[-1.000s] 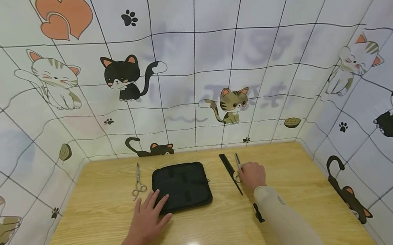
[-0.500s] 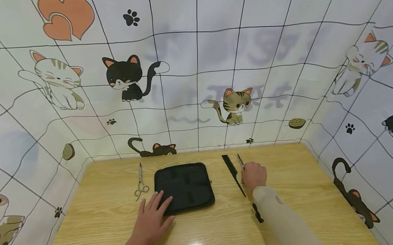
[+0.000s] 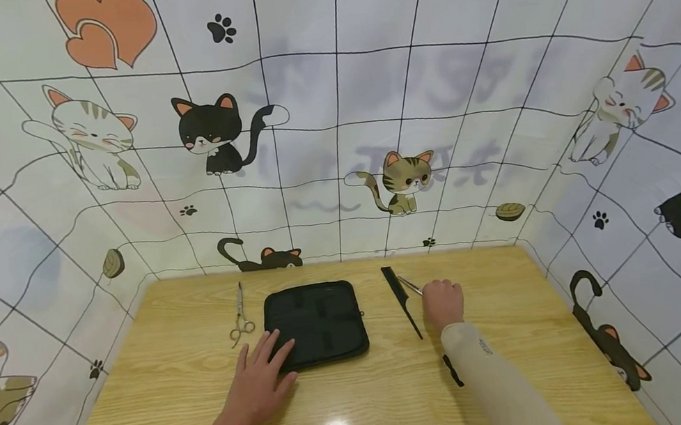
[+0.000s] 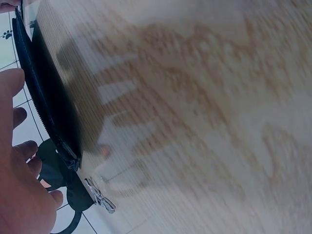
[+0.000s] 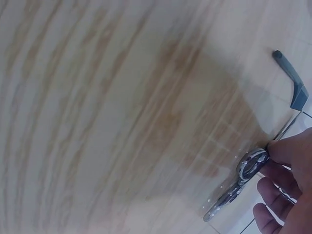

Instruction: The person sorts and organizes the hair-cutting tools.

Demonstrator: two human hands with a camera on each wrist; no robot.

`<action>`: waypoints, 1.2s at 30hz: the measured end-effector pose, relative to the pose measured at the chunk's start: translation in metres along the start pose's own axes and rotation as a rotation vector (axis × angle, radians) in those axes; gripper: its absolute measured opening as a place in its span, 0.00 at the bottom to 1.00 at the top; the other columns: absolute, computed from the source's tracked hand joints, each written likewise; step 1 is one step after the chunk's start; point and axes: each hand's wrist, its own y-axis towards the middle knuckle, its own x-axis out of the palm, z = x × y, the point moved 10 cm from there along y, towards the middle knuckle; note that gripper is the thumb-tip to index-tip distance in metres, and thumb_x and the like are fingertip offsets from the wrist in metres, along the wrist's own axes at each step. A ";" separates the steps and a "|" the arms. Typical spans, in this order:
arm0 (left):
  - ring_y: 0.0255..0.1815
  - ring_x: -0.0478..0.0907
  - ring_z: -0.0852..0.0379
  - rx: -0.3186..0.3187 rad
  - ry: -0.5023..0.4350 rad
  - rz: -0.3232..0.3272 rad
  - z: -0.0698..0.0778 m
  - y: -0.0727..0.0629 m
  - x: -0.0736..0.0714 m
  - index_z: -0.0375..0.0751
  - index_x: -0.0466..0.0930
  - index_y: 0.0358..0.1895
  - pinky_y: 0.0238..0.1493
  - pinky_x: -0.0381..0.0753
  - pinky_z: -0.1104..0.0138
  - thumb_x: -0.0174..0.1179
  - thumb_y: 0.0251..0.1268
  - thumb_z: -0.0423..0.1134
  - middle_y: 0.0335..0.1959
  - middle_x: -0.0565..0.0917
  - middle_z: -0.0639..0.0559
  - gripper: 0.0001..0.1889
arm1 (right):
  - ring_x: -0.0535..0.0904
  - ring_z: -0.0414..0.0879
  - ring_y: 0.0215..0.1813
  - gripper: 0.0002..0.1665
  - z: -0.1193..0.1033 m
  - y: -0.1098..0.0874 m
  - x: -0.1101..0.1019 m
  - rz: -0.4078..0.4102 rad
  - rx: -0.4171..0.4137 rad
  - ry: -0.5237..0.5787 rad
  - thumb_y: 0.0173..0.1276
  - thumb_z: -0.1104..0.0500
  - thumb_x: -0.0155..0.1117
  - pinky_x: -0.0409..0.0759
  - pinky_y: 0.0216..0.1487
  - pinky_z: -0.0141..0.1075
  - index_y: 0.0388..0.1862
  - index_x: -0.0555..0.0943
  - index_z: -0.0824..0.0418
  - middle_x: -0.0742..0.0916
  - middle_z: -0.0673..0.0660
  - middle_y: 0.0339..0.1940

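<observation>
A black zip case (image 3: 317, 317) lies flat on the wooden table, and my left hand (image 3: 256, 387) rests with spread fingers on its near left corner. My right hand (image 3: 443, 302) holds a pair of scissors (image 3: 409, 285), whose slim blades stick out to the upper left. In the right wrist view the thumb and fingers pinch these scissors (image 5: 228, 196) just past the finger ring, low over the table. The right palm hides part of the blades there. Right beside them lies a black tail comb (image 3: 399, 297). Another pair of scissors (image 3: 241, 316) lies left of the case.
Wood-grained table (image 3: 351, 414) reaches back to a wall covering (image 3: 303, 104) with printed cats and grid lines, which also closes in both sides. A small black thing (image 3: 452, 371) shows beside the right sleeve (image 3: 492, 377).
The scissors in my right hand have turned, so their tips now point up and left toward the comb. That hand has shifted slightly right. My left hand stays on the case.
</observation>
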 end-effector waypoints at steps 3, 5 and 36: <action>0.77 0.58 0.43 0.001 -0.004 0.006 -0.001 0.000 0.000 0.54 0.67 0.71 0.73 0.54 0.37 0.59 0.67 0.55 0.75 0.63 0.44 0.31 | 0.82 0.55 0.33 0.12 0.000 -0.001 -0.001 0.009 -0.013 -0.021 0.65 0.66 0.64 0.82 0.41 0.53 0.21 0.86 0.61 0.87 0.58 0.26; 0.77 0.58 0.43 -0.001 -0.007 0.004 -0.001 0.000 0.000 0.55 0.67 0.71 0.72 0.54 0.36 0.59 0.66 0.55 0.75 0.64 0.44 0.31 | 0.82 0.54 0.33 0.11 0.000 -0.002 0.000 0.007 -0.016 -0.032 0.65 0.67 0.65 0.82 0.42 0.52 0.22 0.85 0.60 0.88 0.58 0.26; 0.78 0.55 0.43 0.024 -0.030 0.019 0.012 0.006 -0.004 0.55 0.67 0.71 0.74 0.52 0.37 0.60 0.66 0.54 0.76 0.63 0.45 0.31 | 0.68 0.47 0.19 0.19 0.021 -0.009 -0.003 -0.157 0.035 0.182 0.61 0.54 0.62 0.72 0.42 0.52 0.11 0.73 0.53 0.75 0.48 0.11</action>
